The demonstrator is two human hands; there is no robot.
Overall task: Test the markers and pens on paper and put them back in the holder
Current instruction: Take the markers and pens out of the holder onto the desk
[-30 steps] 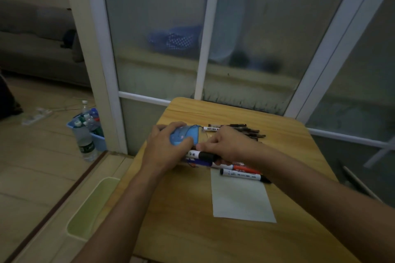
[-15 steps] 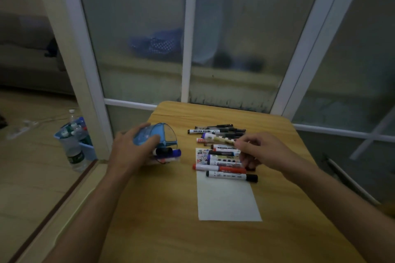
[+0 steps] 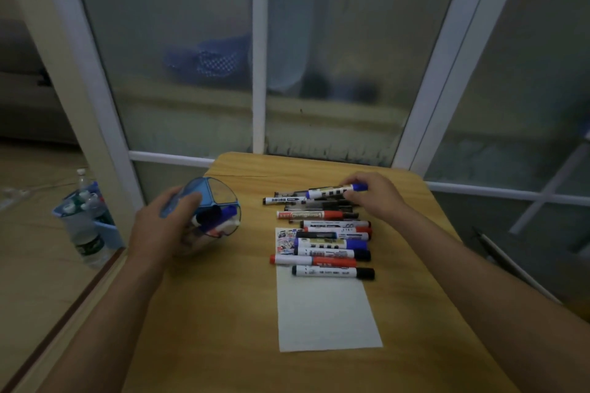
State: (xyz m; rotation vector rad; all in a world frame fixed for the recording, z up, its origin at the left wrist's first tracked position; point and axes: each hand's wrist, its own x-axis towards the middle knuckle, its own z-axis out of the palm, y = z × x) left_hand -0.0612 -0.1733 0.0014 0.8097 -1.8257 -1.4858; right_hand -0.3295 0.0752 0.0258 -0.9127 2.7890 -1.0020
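Note:
My left hand (image 3: 166,226) grips a blue round pen holder (image 3: 212,201), tipped on its side at the table's left with a few markers showing in its mouth. A row of several markers and pens (image 3: 325,233) lies side by side across the top of a white sheet of paper (image 3: 325,313). At the far end of that row my right hand (image 3: 376,195) pinches a white marker with a blue cap (image 3: 332,192), lifted slightly above the pens beneath it.
The wooden table (image 3: 223,313) stands against a frosted glass partition with white frames (image 3: 260,73). On the floor at the left are a plastic water bottle (image 3: 84,233) and a blue bin (image 3: 105,223). The table's left edge drops to the floor.
My right hand left the holder, moved right and then to the far end of the row, where it took hold of the blue-capped marker. My left hand drew the holder left.

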